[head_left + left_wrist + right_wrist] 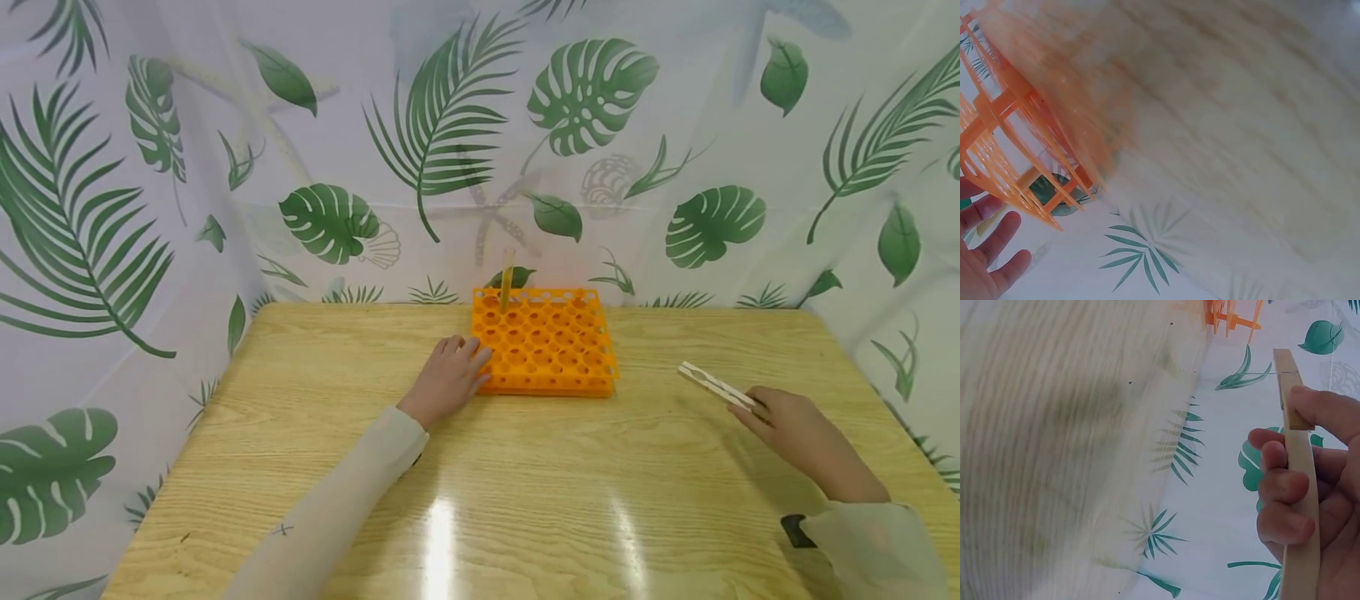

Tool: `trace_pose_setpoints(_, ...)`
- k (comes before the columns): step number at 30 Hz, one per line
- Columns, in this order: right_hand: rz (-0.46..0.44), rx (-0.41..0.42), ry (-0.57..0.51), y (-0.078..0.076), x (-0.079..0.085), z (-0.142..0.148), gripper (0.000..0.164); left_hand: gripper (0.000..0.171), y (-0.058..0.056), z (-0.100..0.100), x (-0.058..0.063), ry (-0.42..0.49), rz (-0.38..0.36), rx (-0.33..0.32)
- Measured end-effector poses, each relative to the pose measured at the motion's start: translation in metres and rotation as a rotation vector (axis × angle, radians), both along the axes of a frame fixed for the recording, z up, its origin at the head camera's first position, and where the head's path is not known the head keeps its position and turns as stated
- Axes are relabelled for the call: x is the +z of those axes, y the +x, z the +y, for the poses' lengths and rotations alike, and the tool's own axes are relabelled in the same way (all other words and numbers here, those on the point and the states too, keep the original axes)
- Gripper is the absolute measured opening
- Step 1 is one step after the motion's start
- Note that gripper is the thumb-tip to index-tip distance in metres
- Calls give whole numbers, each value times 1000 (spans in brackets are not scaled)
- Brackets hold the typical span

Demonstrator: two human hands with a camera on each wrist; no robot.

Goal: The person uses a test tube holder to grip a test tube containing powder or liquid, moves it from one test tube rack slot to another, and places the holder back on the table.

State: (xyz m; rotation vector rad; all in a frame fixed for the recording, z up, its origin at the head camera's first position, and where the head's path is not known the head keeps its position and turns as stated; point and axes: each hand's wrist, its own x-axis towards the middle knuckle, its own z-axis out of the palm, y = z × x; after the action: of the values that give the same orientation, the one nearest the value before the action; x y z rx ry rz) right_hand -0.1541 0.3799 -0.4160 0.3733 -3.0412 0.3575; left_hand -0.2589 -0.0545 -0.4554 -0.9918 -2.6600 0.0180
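Note:
An orange test tube rack (551,385), its top full of round holes, sits near the table's back edge. One test tube (507,279) with yellowish content stands upright in its back left part. My left hand (447,379) is at the rack's left side, fingertips right at its edge. In the left wrist view, the spread fingers (1000,240) lie beside the rack's openwork frame (1007,106). Well to the right of the rack, my right hand (798,433) grips a wooden test tube clamp (712,385), its head pointing toward the rack. Curled fingers (1285,484) wrap the clamp's handle in the right wrist view.
The wood-grain table (337,467) reaches back to a white curtain (465,150) printed with green leaves, which also hangs along both sides. A dark band (798,531) shows at the right wrist. Light reflects off the table's front half.

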Motion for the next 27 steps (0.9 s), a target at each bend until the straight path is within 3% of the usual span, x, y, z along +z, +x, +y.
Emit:
trace_pose_setpoints(21, -5, -12, 41, -13, 7, 8, 30, 25, 1, 0, -1, 6, 10, -1)
trace_pose_setpoints(27, 56, 28, 38, -18, 13, 9, 23, 25, 0, 0, -2, 5, 13, 7)
